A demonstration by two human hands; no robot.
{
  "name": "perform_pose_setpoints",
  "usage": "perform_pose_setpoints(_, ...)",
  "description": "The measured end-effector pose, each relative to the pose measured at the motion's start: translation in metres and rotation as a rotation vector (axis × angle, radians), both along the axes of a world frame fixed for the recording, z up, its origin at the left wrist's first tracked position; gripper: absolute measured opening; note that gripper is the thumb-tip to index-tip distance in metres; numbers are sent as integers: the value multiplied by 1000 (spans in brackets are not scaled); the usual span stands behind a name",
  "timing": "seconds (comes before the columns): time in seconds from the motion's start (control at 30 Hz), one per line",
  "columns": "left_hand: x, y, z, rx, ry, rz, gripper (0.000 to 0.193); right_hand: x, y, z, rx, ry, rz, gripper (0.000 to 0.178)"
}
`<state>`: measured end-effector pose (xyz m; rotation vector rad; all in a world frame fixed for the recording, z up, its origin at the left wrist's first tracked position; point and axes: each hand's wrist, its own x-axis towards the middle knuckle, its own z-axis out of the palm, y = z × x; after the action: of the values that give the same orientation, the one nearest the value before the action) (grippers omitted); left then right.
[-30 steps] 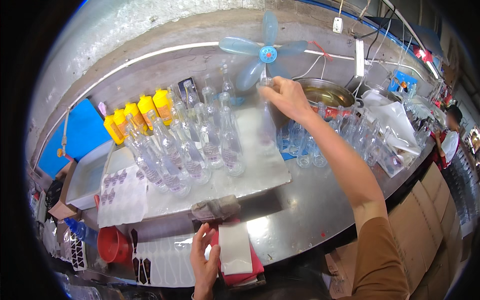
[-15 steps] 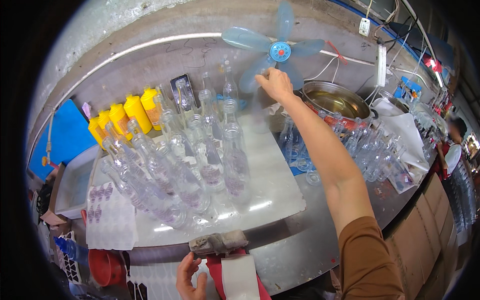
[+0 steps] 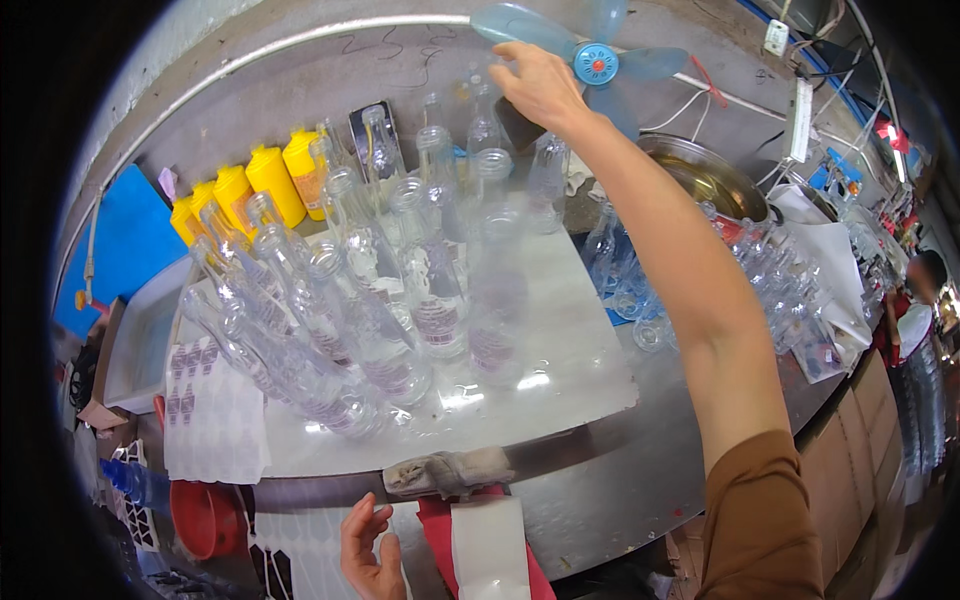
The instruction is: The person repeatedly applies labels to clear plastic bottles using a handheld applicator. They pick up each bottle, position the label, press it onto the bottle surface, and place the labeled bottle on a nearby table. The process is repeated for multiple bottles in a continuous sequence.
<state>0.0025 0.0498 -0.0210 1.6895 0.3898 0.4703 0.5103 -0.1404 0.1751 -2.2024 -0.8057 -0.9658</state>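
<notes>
My right hand [image 3: 540, 88] reaches over the back of the table, fingers apart and holding nothing that I can see. Just below it stands a clear glass bottle [image 3: 547, 185] at the back right of a bottle group. In that group, several clear glass bottles [image 3: 437, 300] with purplish printed labels stand on a white sheet [image 3: 570, 330]. Low in the picture, my left hand [image 3: 374, 555] is empty, its fingers loosely curled and apart. It is beside a folded grey cloth pad [image 3: 450, 472] at the table edge and a red cloth with a white strip [image 3: 490, 550].
A blue-bladed fan [image 3: 597, 64] is right beside my right hand. Yellow bottles [image 3: 273, 185] line the wall. More glass bottles [image 3: 770, 275] and a metal pot [image 3: 705, 180] stand at right. Label sheets [image 3: 205, 430] and a red bowl [image 3: 207, 520] are at left; a person [image 3: 915, 320] is far right.
My right hand has let go of a clear bottle, which now stands at the back right of the group, and has lifted above it. The whole view has shifted slightly.
</notes>
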Motion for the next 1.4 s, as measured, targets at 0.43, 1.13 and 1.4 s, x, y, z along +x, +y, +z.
perform_pose_setpoints(0.43, -15, -10, -5, -38, -113, -74, 42, -49, -6, -38, -77, 230, 31, 40)
perform_pose_setpoints(1.13, -19, -86, 62, -399, -141, -772, 93, -362, -56, -21, 177, 688, 636, 37)
perform_pose_setpoints(1.4, -40, -66, -18, -250, 9, -401, 74, -465, -50, -168, 346, 934, 486, 37)
